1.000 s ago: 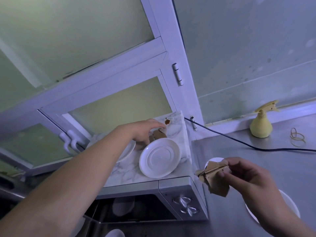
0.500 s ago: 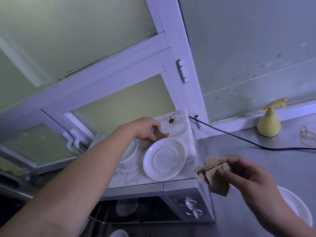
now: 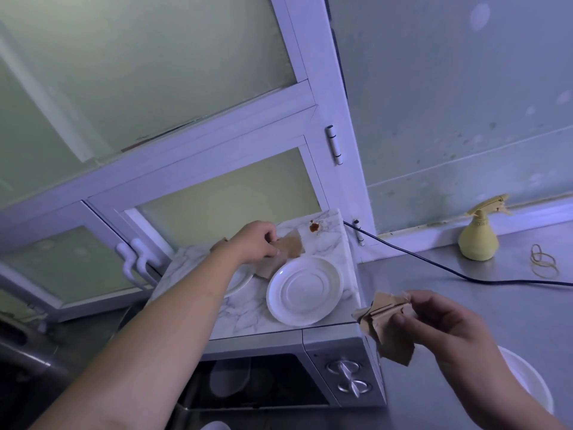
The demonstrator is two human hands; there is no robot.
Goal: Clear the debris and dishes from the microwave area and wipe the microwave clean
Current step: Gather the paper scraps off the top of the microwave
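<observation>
A silver microwave (image 3: 338, 370) with a marble-patterned top (image 3: 245, 308) stands below a window. On the top lie a white saucer (image 3: 305, 290) and a second white plate (image 3: 240, 279), partly under my left arm. My left hand (image 3: 255, 242) pinches a brown paper scrap (image 3: 286, 251) lying between the two dishes. A brown sauce stain (image 3: 314, 226) marks the far right corner of the top. To the right of the microwave, my right hand (image 3: 434, 324) holds several crumpled brown paper scraps (image 3: 389, 327) above the counter.
A yellow spray bottle (image 3: 479, 232) stands by the wall on the steel counter (image 3: 465, 287). Rubber bands (image 3: 542, 263) lie beside it. A black power cord (image 3: 434, 268) crosses the counter. A white plate (image 3: 527, 380) sits under my right wrist. Window handles (image 3: 136, 259) protrude at left.
My left hand has closed on the paper scrap and drawn it slightly toward me and left. My right hand has stayed in place with its scraps.
</observation>
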